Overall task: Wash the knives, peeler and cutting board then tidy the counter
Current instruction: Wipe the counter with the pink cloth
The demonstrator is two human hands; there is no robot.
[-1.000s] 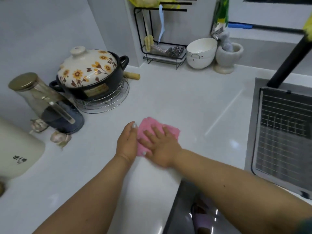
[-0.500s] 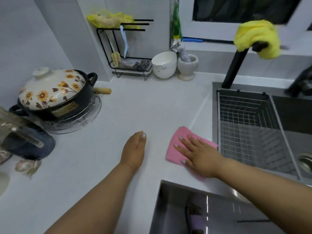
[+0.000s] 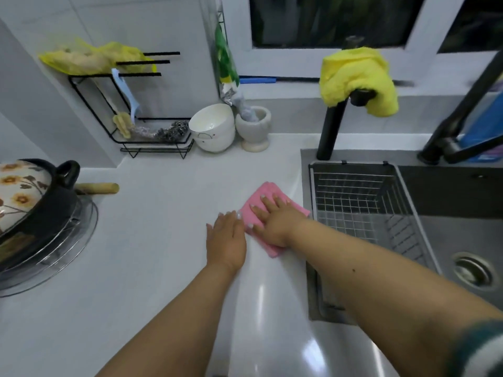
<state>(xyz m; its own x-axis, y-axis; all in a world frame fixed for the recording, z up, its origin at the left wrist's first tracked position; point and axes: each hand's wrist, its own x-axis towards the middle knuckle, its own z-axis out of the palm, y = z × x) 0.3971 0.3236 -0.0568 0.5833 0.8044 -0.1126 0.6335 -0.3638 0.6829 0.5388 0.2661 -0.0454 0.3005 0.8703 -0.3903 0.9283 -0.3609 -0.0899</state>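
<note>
Both hands lie flat on the white glossy countertop (image 3: 152,240) at frame centre. Fingers spread, the right hand (image 3: 275,221) presses down on a folded pink cleaning cloth (image 3: 261,197); the left hand (image 3: 227,240) rests open and palm-down just beside the cloth's left edge, fingers straight, possibly touching it, though the blur makes that hard to judge. Roughly rectangular, the cloth has its long axis running from upper left to lower right, and its right corner sits just beside the rim of the grey steel sink (image 3: 462,235) with its wire basket (image 3: 362,202).
</note>
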